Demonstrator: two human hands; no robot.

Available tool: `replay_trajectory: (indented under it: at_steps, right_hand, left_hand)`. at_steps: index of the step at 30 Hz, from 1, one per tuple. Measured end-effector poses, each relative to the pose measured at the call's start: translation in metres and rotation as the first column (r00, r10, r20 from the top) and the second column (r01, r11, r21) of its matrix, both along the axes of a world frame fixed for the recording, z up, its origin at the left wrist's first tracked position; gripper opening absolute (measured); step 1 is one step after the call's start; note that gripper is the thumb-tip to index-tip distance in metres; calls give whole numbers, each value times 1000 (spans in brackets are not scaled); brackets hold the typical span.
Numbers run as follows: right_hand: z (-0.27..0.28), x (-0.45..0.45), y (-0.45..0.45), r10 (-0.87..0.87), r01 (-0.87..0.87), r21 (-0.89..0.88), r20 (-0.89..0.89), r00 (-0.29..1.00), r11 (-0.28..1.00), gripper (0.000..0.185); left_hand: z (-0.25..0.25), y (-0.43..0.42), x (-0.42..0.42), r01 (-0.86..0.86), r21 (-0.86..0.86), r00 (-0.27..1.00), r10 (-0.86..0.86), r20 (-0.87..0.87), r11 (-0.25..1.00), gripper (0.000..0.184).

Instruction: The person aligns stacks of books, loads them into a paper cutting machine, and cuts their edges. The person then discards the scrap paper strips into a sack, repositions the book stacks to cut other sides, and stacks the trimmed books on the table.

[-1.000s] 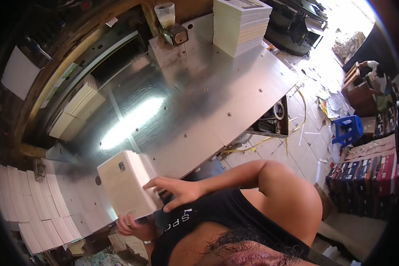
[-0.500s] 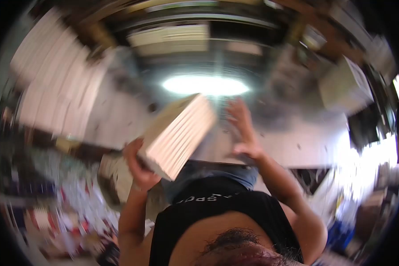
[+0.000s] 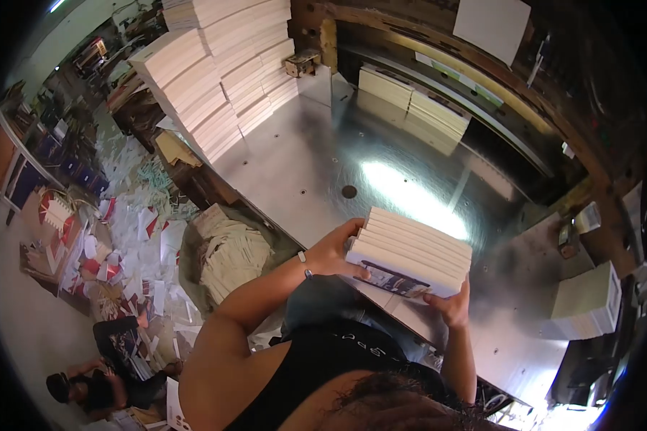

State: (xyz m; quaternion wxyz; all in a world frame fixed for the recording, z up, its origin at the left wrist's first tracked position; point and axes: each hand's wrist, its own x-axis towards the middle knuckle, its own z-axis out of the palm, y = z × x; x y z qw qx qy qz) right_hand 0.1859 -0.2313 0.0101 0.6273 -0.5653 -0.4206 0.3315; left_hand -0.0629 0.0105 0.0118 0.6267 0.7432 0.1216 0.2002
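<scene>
A stack of books (image 3: 413, 248) with pale page edges is gripped between my two hands, above the front edge of the metal table (image 3: 295, 190). My left hand (image 3: 341, 251) is closed round its left end, thumb on the printed cover that faces me. At the right end, my right hand (image 3: 453, 302) clasps the lower corner, its thumb also on the cover. The fingers behind the stack are partly hidden.
Tall piles of books (image 3: 230, 79) stand at the table's back left. Another book stack (image 3: 586, 302) is at the right. More books (image 3: 413, 104) lie under the machine's beam. A sack of paper scraps (image 3: 230, 251) stands left. Another person (image 3: 108, 373) is low on the paper-strewn floor.
The view has swung left. My right hand, open and apart from the stack before, now grips its right end. The stack has turned from steeply slanted to lying more crosswise.
</scene>
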Motion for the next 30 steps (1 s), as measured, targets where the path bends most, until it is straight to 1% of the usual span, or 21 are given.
replay_trajectory:
  at_steps: [3,4,5,7,8,9,10,12,13,15,16,17,18,19,20,22,23,25,27,29,30]
  right_hand:
    - [-3,6,-8,-57,58,-3,123,991,998,102]
    - [-2,13,-6,-25,22,12,502,864,1000,102]
    - [-2,25,-4,17,-15,-10,795,607,1000,101]
    - [-22,22,-14,50,-57,-3,529,847,998,101]
    - [-19,14,-17,10,-9,-7,265,964,1000,102]
    - [-16,5,-21,-63,63,8,-28,998,998,103]
    - [12,3,-11,-75,76,-5,137,988,997,105]
    - [39,12,-1,-77,46,91,373,925,995,108]
    - [60,12,3,-40,34,22,491,870,999,109]
    - [107,10,11,56,28,-109,693,718,994,109]
    - [124,6,20,109,50,-184,756,645,982,108]
    - [138,-2,28,169,81,-258,806,567,963,108]
    - [147,-11,36,234,118,-329,842,486,937,107]
    - [151,-21,44,264,105,-334,871,415,937,99]
    - [146,-23,50,275,111,-335,889,366,936,96]
    - [133,-26,60,298,112,-336,917,265,935,92]
    - [136,-25,63,340,106,-379,900,272,919,91]
    - [149,-25,63,430,92,-473,855,291,876,87]
    - [165,-32,61,422,106,-466,861,284,878,86]
    - [166,-33,61,424,105,-470,856,294,876,86]
    - [163,-34,59,428,97,-475,851,305,875,86]
  left_hand:
    - [15,4,-2,-27,292,999,20,25,956,109]
    - [16,8,-1,-57,338,998,54,19,939,109]
    - [13,9,-1,-76,368,997,81,2,927,110]
    - [-6,11,-1,-80,379,992,109,-56,922,111]
    - [-23,15,2,-71,369,990,112,-90,927,111]
    - [-22,19,2,-11,418,991,67,-119,908,111]
    - [-15,24,3,38,485,991,30,-133,874,111]
    - [-17,30,6,85,574,984,22,-176,815,112]
    - [-18,28,6,103,622,980,27,-195,777,112]
    - [-18,22,6,77,624,978,63,-199,778,112]
    - [-16,23,9,61,633,978,81,-194,772,112]
    - [-15,25,9,87,623,978,54,-204,777,112]
    - [-18,25,9,79,634,980,55,-189,770,112]
    - [-21,26,9,69,645,983,58,-173,761,112]
    - [-24,26,8,56,655,985,64,-158,753,112]
    - [-23,29,9,104,606,971,50,-232,788,108]
    - [-22,29,8,122,578,963,46,-266,807,106]
    - [-20,20,3,64,568,971,80,-224,820,106]
    - [-13,21,5,21,574,980,98,-175,819,105]
    - [-12,17,3,14,568,986,84,-146,823,104]
    - [-15,14,4,33,592,982,84,-169,806,106]
